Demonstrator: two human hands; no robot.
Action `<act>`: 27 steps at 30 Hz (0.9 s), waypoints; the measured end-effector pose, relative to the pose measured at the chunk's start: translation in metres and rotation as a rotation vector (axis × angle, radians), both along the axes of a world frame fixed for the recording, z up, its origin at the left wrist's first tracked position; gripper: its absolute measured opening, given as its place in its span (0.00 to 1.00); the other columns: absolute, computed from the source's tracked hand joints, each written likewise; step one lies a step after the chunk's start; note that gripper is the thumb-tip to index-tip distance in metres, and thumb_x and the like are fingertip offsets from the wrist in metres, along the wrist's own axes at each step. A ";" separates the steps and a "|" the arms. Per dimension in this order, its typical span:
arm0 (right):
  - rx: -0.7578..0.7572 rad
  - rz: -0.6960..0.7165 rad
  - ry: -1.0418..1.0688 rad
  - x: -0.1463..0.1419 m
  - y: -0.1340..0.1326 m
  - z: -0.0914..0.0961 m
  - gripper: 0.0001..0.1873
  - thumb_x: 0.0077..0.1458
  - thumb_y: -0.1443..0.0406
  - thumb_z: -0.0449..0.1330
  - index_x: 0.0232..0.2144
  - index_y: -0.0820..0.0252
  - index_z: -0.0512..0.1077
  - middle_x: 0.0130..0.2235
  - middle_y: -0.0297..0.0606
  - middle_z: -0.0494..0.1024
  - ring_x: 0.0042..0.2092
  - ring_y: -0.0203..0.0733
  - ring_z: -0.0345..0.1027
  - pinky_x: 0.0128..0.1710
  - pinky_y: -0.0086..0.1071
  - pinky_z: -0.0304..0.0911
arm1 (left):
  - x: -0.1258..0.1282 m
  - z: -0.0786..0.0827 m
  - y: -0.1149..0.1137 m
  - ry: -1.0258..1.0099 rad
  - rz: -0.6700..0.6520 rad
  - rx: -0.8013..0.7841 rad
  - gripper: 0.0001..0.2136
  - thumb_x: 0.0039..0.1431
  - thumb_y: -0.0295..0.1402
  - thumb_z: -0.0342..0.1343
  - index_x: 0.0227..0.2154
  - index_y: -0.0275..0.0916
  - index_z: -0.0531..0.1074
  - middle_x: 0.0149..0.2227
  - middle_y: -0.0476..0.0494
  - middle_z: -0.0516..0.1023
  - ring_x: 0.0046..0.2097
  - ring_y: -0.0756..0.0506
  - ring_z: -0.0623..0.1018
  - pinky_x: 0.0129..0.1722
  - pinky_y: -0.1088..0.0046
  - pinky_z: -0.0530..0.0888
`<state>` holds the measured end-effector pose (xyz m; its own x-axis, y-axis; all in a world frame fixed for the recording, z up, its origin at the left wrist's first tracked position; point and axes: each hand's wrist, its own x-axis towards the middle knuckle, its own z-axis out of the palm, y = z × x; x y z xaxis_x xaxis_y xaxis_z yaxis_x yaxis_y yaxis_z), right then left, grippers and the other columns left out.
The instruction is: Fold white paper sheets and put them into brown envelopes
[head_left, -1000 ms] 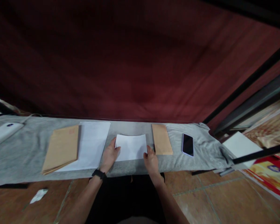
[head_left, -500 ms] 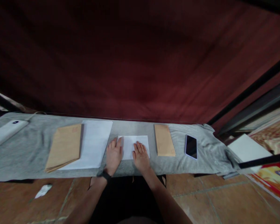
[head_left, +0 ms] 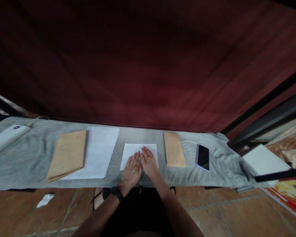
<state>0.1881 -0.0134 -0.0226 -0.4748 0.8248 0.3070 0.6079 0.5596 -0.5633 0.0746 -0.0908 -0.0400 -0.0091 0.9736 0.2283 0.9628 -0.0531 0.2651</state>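
A white sheet of paper (head_left: 128,149), apparently folded, lies on the grey cloth in front of me. My left hand (head_left: 132,168) rests flat on its lower middle, fingers stretched out and pointing away from me. Beside it, my right hand (head_left: 149,163) lies on the right half of the paper with its fingers extended. The fingertips of both hands nearly meet at the paper's middle. Neither hand grips anything. Part of the sheet's near edge is hidden under the hands.
Left of the paper lie larger white sheets (head_left: 100,154), partly under a stack of brown envelopes (head_left: 67,151). A narrower brown envelope stack (head_left: 174,149) and a phone (head_left: 203,157) lie to the right. A white device (head_left: 8,137) with a cable is at far left.
My left hand has moved right, from the paper's left edge onto its middle, beside the right hand. My right hand has shifted only slightly. The paper stays in place.
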 end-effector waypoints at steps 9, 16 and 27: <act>0.055 -0.003 -0.226 -0.012 0.001 -0.006 0.25 0.72 0.61 0.45 0.65 0.64 0.64 0.67 0.45 0.63 0.69 0.45 0.54 0.69 0.43 0.49 | 0.000 -0.005 -0.001 0.121 -0.015 -0.005 0.27 0.63 0.27 0.42 0.66 0.29 0.60 0.67 0.32 0.63 0.70 0.41 0.59 0.70 0.56 0.57; 0.153 -0.100 -0.333 0.029 0.010 -0.015 0.29 0.70 0.59 0.50 0.68 0.67 0.56 0.69 0.48 0.57 0.70 0.49 0.51 0.69 0.46 0.47 | -0.012 0.002 -0.002 0.156 0.113 0.052 0.27 0.68 0.32 0.38 0.67 0.28 0.58 0.69 0.34 0.59 0.71 0.42 0.56 0.69 0.59 0.58; 0.200 -0.152 -0.305 0.040 0.004 -0.020 0.30 0.70 0.59 0.50 0.68 0.69 0.56 0.68 0.50 0.59 0.69 0.52 0.53 0.67 0.48 0.48 | -0.024 0.013 0.016 0.146 0.300 0.064 0.28 0.65 0.31 0.39 0.66 0.23 0.56 0.70 0.26 0.54 0.72 0.36 0.52 0.69 0.51 0.55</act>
